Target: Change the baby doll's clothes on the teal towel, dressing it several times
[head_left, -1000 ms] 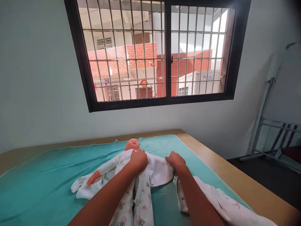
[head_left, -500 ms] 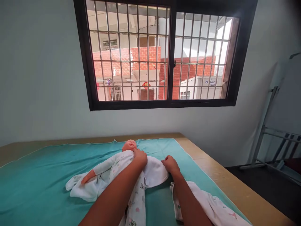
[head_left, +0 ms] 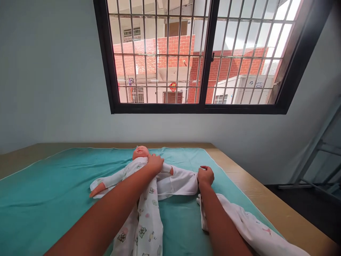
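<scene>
A baby doll (head_left: 140,153) in a white printed sleepsuit (head_left: 145,208) lies on its back on a teal sheet (head_left: 61,188). Beneath it is spread a white baby garment (head_left: 178,185), showing on both sides. My left hand (head_left: 156,164) is closed at the doll's shoulder beside its neck, its fingertips partly hidden. Out to the right, my right hand (head_left: 205,175) is closed on the outer end of the white garment, which it holds stretched from the doll. The doll's small hand (head_left: 171,171) rests over this garment, between my two hands.
Another white printed baby garment (head_left: 245,224) lies at the lower right, partly behind my right forearm. The wooden tabletop edge (head_left: 247,188) runs along the right. A barred window (head_left: 160,108) is in the wall ahead, and a metal frame (head_left: 311,160) stands at right.
My right hand has moved right, drawing the white garment out flatter. The doll's hand on that side now shows. My left hand stays at the doll's shoulder. The camera view has shifted.
</scene>
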`<action>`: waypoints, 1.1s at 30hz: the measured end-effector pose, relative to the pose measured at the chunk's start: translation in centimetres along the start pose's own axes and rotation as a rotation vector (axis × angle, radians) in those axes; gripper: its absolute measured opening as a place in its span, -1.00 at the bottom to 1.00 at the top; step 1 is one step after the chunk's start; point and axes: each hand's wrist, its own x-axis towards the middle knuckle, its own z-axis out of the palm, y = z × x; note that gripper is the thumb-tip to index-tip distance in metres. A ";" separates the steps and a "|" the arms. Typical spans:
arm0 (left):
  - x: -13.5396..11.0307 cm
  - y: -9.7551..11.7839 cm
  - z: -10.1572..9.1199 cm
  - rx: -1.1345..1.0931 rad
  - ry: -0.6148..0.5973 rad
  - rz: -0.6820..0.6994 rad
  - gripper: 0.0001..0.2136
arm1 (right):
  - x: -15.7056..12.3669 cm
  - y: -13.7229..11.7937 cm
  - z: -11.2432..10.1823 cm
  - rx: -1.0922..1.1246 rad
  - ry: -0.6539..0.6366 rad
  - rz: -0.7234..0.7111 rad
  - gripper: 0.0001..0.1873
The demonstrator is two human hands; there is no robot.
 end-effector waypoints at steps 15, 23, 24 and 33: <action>-3.1 -5.1 -1.5 0.063 0.205 -0.116 -0.72 | 0.6 0.5 0.4 0.163 0.019 0.048 -0.69; -4.0 -0.3 -1.6 0.098 0.212 0.041 -0.76 | 0.3 0.2 1.4 0.115 -0.095 -0.082 -0.76; -3.8 0.4 -1.6 0.095 0.205 0.055 -0.76 | 0.3 0.2 1.4 0.110 -0.101 -0.095 -0.75; -3.0 2.5 0.7 -0.017 0.153 0.177 -0.76 | 0.0 0.1 2.0 0.067 -0.090 -0.137 -0.75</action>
